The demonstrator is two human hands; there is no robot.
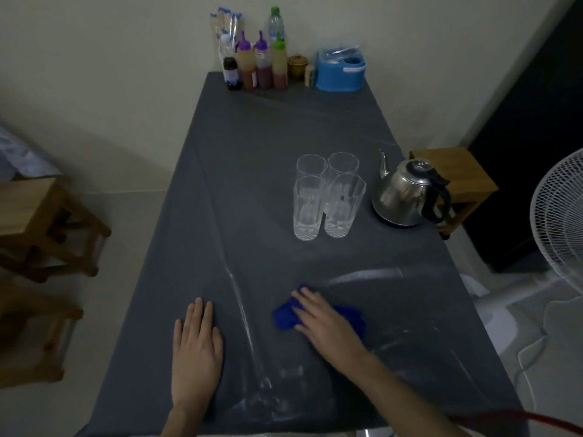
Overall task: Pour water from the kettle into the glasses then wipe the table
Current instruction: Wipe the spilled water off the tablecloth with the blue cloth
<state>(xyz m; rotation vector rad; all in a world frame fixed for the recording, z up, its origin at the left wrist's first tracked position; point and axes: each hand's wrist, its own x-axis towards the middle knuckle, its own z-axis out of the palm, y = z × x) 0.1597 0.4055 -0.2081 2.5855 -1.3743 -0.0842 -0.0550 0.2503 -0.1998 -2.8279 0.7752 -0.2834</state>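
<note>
While my left hand (197, 345) lies flat on the grey tabletop (268, 137), fingers straight and close together and holding nothing, my right hand (321, 320) presses down on one blue cloth (284, 316), fingers stretched flat across it rather than curled round it. The cloth sits near the front edge, to the right of a pale shiny streak (243, 307). Four clear glasses (307, 212) stand upright in a tight two-by-two group further back, and one steel kettle (407, 193) stands just to their right, spout pointing away from me. At the far end I count three squeeze bottles (262, 63) and one blue container (340, 72).
</note>
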